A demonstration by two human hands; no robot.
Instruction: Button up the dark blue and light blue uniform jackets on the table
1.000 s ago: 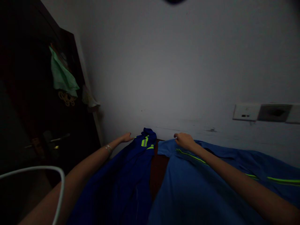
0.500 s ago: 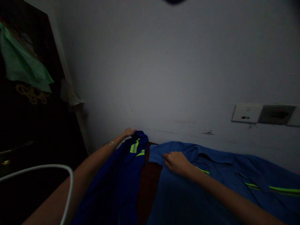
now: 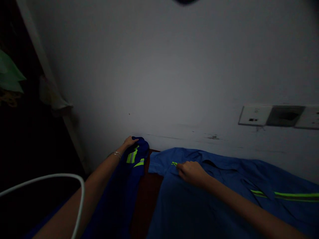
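Note:
Two blue work garments with neon-yellow stripes lie on a dark brown surface [image 3: 143,199] against a white wall. My left hand [image 3: 130,142], a thin bracelet on its wrist, is closed on the far end of the darker blue garment [image 3: 119,196], beside its yellow stripes. On the lighter blue garment [image 3: 199,205], my right hand [image 3: 190,171] rests with its fingers curled, pinching the fabric near a small yellow mark.
The white wall [image 3: 161,66] stands right behind the garments, with a socket panel [image 3: 254,115] at the right. A dark door area with a hanging green cloth [image 3: 8,74] fills the left. A white cable [image 3: 62,179] loops at the lower left.
The view has swung right, so the door slid out to the left. My right hand drew back from the far edge toward me, onto the lighter garment. My left hand kept its hold.

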